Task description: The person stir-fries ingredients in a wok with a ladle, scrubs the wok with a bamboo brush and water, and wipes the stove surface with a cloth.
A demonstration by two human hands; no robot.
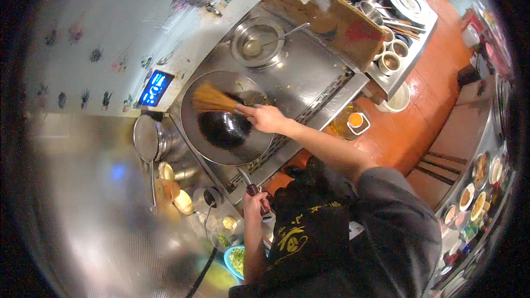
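A large round wok (227, 155) sits over the stove, its bottom dark and shiny. My left hand (253, 207) grips the wok's brown handle (253, 191) at the near side. Over the wok, my right hand (267, 119) is closed around the end of a bamboo wok brush (213, 98). The brush's bristles are spread and somewhat blurred above the far left of the wok. Small bits of food residue (265, 100) cling to the wok's inner wall near my right hand.
Beyond the wok stands a metal pot (238, 45) with a ladle (290, 31). A strainer (145, 137) and seasoning bowls (183, 203) are at left, near a blue basin of chopped greens (237, 260). An oil jug (348, 121) stands on the tiled floor (414, 116).
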